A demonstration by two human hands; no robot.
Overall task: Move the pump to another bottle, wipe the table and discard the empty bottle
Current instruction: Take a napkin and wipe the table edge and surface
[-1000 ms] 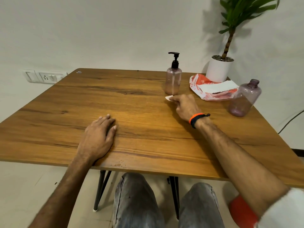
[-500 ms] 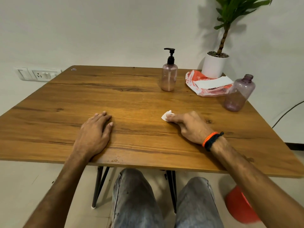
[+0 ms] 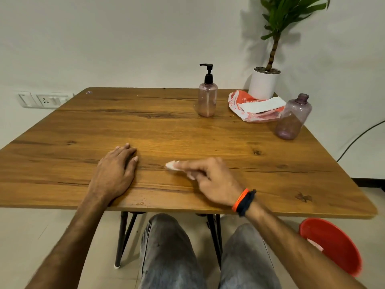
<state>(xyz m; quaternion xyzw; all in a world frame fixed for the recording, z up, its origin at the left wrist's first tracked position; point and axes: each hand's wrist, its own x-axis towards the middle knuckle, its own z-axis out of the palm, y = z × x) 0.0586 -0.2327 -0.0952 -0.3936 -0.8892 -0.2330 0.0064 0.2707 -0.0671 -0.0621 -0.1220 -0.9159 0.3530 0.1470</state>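
Tissue [image 3: 171, 165] pressed under my right hand [image 3: 210, 180] fingers near table [image 3: 187, 130] front edge | left hand [image 3: 113, 176] flat, holding nothing.

wall [image 3: 125, 38] off-white | socket plate [image 3: 44, 100] L | floor [image 3: 31, 236] pale, tiled maybe | plant [image 3: 268, 65] back-R corner

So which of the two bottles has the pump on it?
The bottle at the table's far middle carries the black pump; the bottle at the right edge stands open-necked.
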